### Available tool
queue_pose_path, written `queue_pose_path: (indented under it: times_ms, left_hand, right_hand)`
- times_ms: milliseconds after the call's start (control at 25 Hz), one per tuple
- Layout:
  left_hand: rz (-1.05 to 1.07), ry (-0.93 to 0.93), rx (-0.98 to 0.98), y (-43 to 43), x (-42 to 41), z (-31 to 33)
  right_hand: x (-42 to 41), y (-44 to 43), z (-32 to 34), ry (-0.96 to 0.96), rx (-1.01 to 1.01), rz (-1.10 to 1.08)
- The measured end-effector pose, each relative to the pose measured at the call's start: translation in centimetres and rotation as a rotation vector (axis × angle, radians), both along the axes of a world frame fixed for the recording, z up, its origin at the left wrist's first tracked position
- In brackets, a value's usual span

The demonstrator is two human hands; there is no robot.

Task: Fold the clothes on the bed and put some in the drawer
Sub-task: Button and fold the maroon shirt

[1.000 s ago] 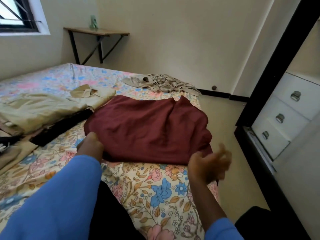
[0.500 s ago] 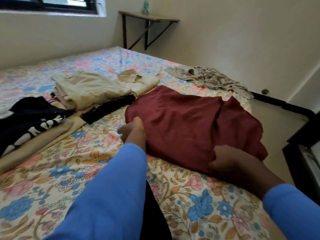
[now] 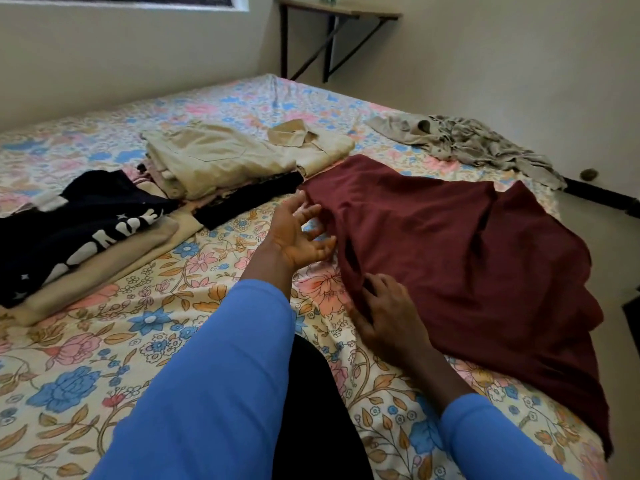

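Observation:
A maroon garment [image 3: 450, 244] lies spread on the right side of the floral bed [image 3: 104, 358]. My left hand [image 3: 298, 233] hovers at its left edge, palm turned up and fingers relaxed, fingertips just at the cloth. Nearer to me, my right hand [image 3: 388, 310] rests with spread fingers on the garment's near-left edge. To the left, a folded beige pile [image 3: 221, 157] sits on a black piece [image 3: 242, 206]. A black garment with white letters [image 3: 86, 223] lies on folded beige cloth [image 3: 104, 271]. No drawer is in view.
A crumpled grey patterned garment [image 3: 478, 143] lies at the bed's far right corner. A wall shelf on black brackets [image 3: 339, 12] hangs behind the bed. Floor shows past the bed's right edge [image 3: 588, 216].
The view swung left, so the drawers left the frame. My right hand came down from the air onto the maroon garment. My left hand lifted off its corner and turned palm up.

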State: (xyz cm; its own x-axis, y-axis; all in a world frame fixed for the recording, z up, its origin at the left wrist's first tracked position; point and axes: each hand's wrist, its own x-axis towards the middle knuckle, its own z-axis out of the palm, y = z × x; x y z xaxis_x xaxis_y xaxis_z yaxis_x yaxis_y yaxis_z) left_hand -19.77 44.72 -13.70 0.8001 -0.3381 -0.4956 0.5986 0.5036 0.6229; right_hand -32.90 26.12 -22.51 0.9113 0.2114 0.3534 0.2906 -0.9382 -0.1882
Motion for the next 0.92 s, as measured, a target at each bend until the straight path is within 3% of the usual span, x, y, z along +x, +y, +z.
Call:
queue_pose_path:
  times_ms: [80,160,440,520,600,680,800,920]
  left_hand:
    - [-0.071,0.007,0.094,-0.6,0.1,-0.2]
    - [-0.251,-0.069,0.377,-1.6,0.1,-0.7]
    - [-0.471,-0.593,1.06,-5.2,0.1,-1.4]
    - [-0.243,-0.472,1.061,-4.7,0.5,-1.4]
    - [0.124,-0.162,0.859,-2.9,1.1,-1.5]
    - [0.413,0.024,0.773,-0.7,1.3,-1.9]
    - [0.428,0.034,1.067,0.7,1.2,-2.4]
    - [0.157,-0.098,1.271,-0.4,1.7,-3.0]
  right_hand:
    - [-0.1,-0.1,-0.5,-0.028,0.035,-0.001]
    - [-0.1,-0.2,-0.6,-0.02,0.067,-0.02]
    - [-0.3,-0.3,-0.8,-0.051,0.163,-0.038]
    - [-0.2,-0.3,-0.8,-0.03,0.178,-0.061]
    - [-0.3,-0.4,-0.9,-0.024,0.185,-0.074]
    - [-0.3,-0.7,-0.9,-0.025,0.184,-0.076]
    - [-0.4,-0.8,-1.1,-0.026,0.163,-0.071]
    - [-0.4,-0.5,-1.2,-0.046,0.142,-0.049]
